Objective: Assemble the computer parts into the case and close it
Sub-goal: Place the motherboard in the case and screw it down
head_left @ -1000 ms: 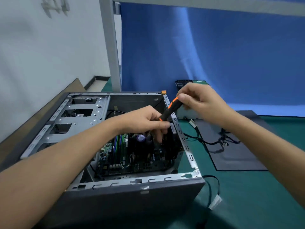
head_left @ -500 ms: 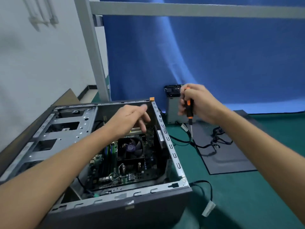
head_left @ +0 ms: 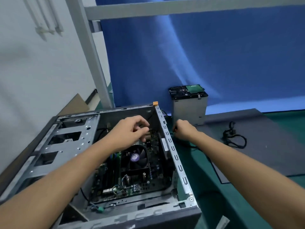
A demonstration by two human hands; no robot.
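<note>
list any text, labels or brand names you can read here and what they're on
None can be read.
White label on the case wall: too blurred.
Purple sticker on the fan hub: too blurred.
Green patch on the drive: too small to read.

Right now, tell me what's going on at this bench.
A person is working on the open computer case, lying on its side. The left hand hovers, fingers loosely curled, over the motherboard inside. The right hand is outside the right rail, gripping what looks like a screwdriver. A drive cage stands behind, not yet installed.
</note>
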